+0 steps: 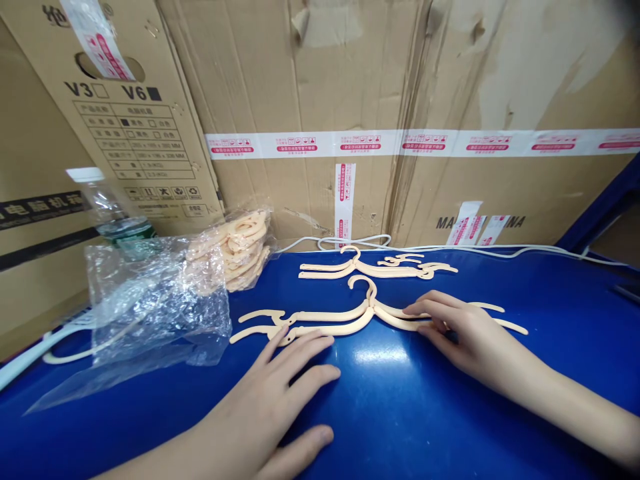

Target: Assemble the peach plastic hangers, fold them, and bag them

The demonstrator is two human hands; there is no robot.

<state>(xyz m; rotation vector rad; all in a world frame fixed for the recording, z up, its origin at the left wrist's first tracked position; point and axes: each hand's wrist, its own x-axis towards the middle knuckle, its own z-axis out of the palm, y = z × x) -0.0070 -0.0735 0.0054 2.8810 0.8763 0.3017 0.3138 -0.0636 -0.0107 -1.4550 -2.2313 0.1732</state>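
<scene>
Hangers (371, 309) of pale peach plastic, slim and smooth, with curled hooks and narrow, bowed end pieces, lie flat on the blue desk (380, 407). I count two in the nearer set, side by side, their hooks almost overlapping. A rear set (355, 264) has two arms to the left; whether that makes two hangers, I cannot tell. Beside it are at least two thin, branching pieces (390, 263). Two hands work at the nearer set: the left hand (267, 397) is spread loosely, fingertips at the left end; the right hand (470, 333) curls over the right-hand arms, though I cannot see whether it grips them. Over to the left stand one white-capped bottle (123, 223) and one wrapped stack (245, 250) of same-coloured pieces, too jumbled to count, beside crumpled clear plastic (160, 313).
</scene>
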